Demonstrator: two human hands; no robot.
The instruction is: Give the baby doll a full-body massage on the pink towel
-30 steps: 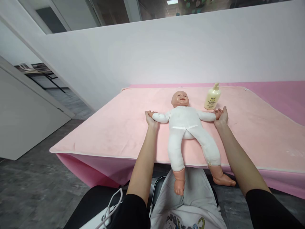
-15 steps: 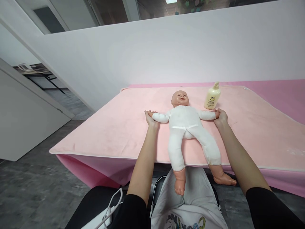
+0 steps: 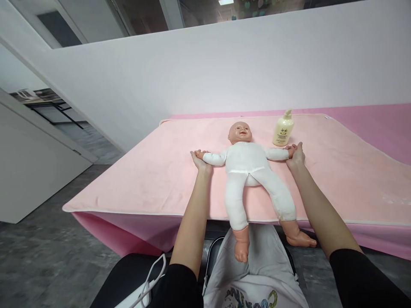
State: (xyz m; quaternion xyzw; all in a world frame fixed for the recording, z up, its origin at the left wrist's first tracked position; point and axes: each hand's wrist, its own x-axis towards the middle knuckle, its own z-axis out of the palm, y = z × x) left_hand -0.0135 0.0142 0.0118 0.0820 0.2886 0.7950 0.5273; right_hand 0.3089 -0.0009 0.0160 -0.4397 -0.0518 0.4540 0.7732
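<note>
A baby doll (image 3: 246, 158) in a white suit lies face up on a pink blanket (image 3: 144, 179), its arms spread and its feet past the near edge. My left hand (image 3: 201, 161) is closed around the doll's hand at the left. On the other side, my right hand (image 3: 297, 156) holds the doll's other hand, with the thumb pointing up. Just beyond my right hand stands a pale yellow pump bottle (image 3: 283, 129).
A white wall (image 3: 257, 64) rises behind the table, whose pink cover (image 3: 379, 128) shows at the right. White cable (image 3: 152, 276) lies over a black seat (image 3: 118, 278) at the lower left. A door (image 3: 35, 162) stands at the left.
The thumbs of both my hands have spread slightly outward from the doll's hands. The whole view has shifted a little.
</note>
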